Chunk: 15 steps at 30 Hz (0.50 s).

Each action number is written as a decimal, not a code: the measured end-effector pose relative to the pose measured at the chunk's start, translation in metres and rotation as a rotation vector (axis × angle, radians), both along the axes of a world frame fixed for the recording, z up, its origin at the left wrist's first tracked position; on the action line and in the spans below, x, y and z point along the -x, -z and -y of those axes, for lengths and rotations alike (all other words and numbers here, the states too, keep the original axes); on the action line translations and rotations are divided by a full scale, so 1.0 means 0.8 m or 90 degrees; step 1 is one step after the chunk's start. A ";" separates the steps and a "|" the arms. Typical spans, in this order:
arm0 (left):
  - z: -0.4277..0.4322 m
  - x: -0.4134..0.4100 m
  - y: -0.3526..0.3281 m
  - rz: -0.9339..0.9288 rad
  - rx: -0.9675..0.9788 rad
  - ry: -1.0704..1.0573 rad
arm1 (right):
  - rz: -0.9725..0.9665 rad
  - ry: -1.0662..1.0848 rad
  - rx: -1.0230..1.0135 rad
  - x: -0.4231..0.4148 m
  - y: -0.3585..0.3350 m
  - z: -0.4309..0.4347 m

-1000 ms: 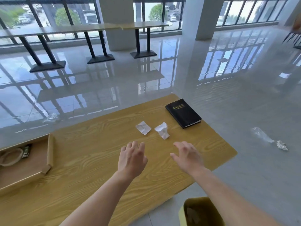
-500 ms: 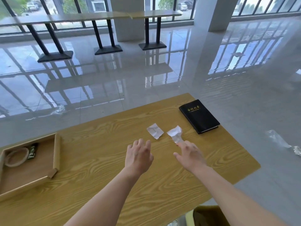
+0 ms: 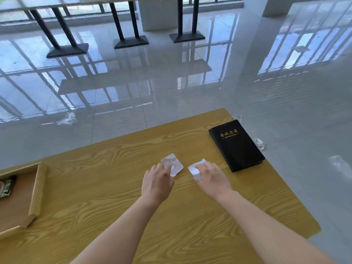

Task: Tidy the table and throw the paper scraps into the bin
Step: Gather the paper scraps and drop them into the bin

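Two crumpled white paper scraps lie on the wooden table (image 3: 106,189). My left hand (image 3: 157,182) reaches forward, and its fingertips touch the near edge of the left scrap (image 3: 174,164), which stays flat on the wood. My right hand (image 3: 212,180) lies over the right scrap (image 3: 192,169) with its fingers bent down onto it. Part of that scrap sticks out to the left of the fingers, and whether it is pinched is hidden. No bin is in view.
A black notebook (image 3: 236,145) with gold lettering lies near the table's far right corner. A wooden tray (image 3: 37,191) holding a small packet (image 3: 7,187) sits at the left edge. A paper scrap (image 3: 260,143) and clear plastic bits (image 3: 339,166) litter the shiny floor.
Both hands moved forward across the table onto the two scraps. My head tilted down and closer, and the bin at the bottom edge dropped out of view.
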<state>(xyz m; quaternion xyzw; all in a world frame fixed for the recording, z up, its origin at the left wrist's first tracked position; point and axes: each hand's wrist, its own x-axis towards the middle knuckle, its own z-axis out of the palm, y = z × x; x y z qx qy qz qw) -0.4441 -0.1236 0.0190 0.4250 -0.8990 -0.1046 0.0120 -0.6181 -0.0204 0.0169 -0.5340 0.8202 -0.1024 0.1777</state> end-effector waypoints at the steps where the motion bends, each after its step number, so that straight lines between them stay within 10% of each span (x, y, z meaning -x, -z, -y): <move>1: 0.005 0.005 0.005 -0.005 -0.004 -0.002 | -0.001 -0.014 -0.002 0.005 0.004 0.006; 15: 0.047 0.055 0.063 0.026 -0.037 0.034 | -0.104 -0.172 -0.054 0.040 0.043 0.038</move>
